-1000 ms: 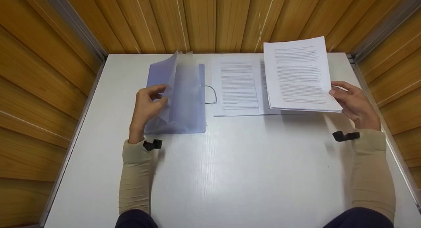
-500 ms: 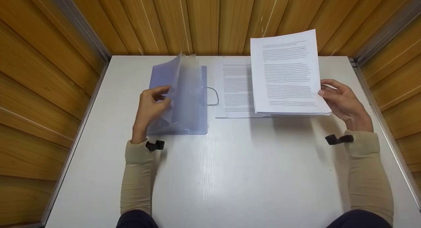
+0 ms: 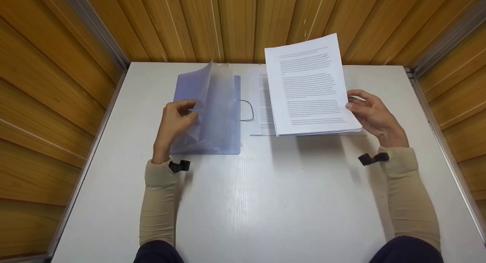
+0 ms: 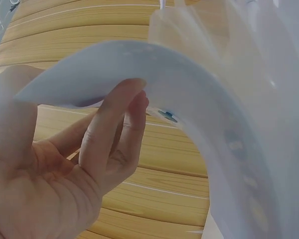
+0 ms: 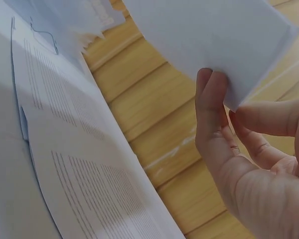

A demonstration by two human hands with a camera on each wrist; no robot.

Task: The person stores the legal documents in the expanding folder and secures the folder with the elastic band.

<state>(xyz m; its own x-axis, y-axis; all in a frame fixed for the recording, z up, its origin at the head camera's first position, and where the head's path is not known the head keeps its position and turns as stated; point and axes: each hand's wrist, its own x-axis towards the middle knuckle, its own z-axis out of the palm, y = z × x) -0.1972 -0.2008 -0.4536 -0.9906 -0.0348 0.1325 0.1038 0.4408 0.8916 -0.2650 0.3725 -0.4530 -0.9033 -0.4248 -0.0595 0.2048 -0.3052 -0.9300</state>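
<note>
In the head view, my left hand (image 3: 175, 122) pinches the raised clear cover of a bluish plastic folder (image 3: 224, 137), which lies on the table with its cover bent upward. The left wrist view shows the curved plastic sheet (image 4: 189, 79) between thumb and fingers. My right hand (image 3: 376, 115) grips the right edge of a stack of printed paper sheets (image 3: 311, 92), held up and tilted over the table. From the right wrist view, thumb and fingers pinch the stack's corner. Other printed pages (image 5: 84, 169) lie flat beneath, partly hidden by the raised stack.
A thin cord loop (image 3: 248, 111) sticks out from the folder's right side toward the flat pages. Wooden slatted walls (image 3: 235, 24) close in the white table (image 3: 243, 202) at the back and sides.
My right hand has carried the stack of sheets leftward, nearer the folder, covering more of the left flat page. The left hand keeps its pinch on the raised cover, nearly still.
</note>
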